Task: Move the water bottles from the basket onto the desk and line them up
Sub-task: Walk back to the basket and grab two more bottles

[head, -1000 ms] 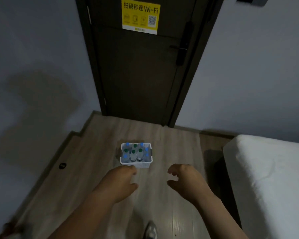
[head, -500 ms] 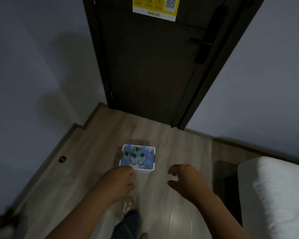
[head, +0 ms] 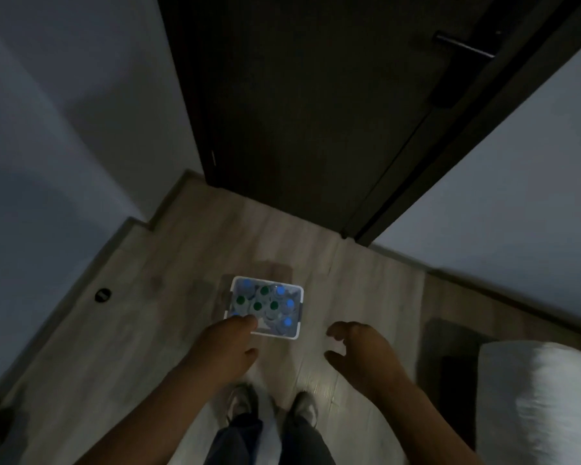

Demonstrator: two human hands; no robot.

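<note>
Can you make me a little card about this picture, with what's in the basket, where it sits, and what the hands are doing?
basket: white rectangular plastic basket, on the pale wooden floor before the dark door
contents: clear plastic water bottles with blue and green caps, upright, all inside
left hand: over the basket's near left corner, holding nothing; contact unclear
right hand: right of the basket, apart, fingers loosely curled, empty
desk: not in view

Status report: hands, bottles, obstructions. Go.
Left hand, right hand empty, near white plastic basket on floor. Blue- and green-capped water bottles inside. Desk out of view.
</note>
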